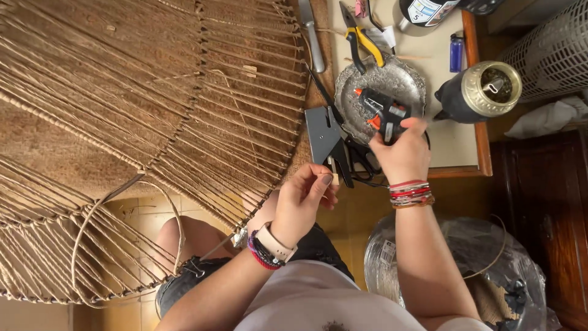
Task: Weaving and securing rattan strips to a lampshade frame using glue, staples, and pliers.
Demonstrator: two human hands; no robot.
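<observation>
the right hand [404, 150] is closed around the handle of a black and orange glue gun [381, 110], lifting it just above a silver foil tray [407, 83] on the small table [456, 144]. the gun sits straight ahead of the knuckles, its orange nozzle aimed up and to the left in the frame, its long axis running diagonally from the grip toward the tray's left rim. the hand is at the near edge of the table, with the wooden lip just to its right and open air below it over the lap.

the left hand [303, 199] is narrowed to a pinch, fingertips holding a small pale piece [335, 178] that is too small to identify. it hangs just beside the rim of the big woven rope panel [153, 104], which fills the left side and leaves little room there. between the two hands lie a grey staple gun [324, 141] and black scissors [361, 160], close to both. farther up are yellow-handled pliers [362, 38], a blue lighter [456, 53] and a dark pot with a brass rim [481, 92]. a clear plastic bag [484, 270] sits low beside the right forearm.
</observation>
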